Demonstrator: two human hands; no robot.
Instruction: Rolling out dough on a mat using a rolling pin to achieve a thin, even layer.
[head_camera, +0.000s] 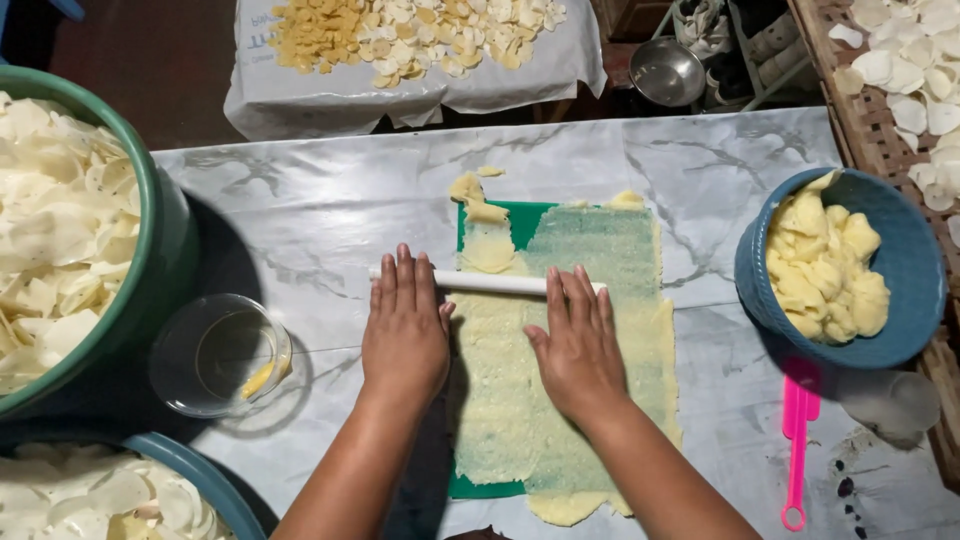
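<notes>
Crosswise under both flat palms: slim white cylindrical rolling pin (488, 283), long axis left–right, over thin yellow dough sheet (560, 350) on green board (520, 222). Left hand (405, 330), right hand (578, 345): fingers (400, 285) extended, close together, unclamped.

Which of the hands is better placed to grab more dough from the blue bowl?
Right hand, probably. It rests on the white rolling pin nearer the blue bowl of dough lumps at the right; the left hand would cross over.
</notes>
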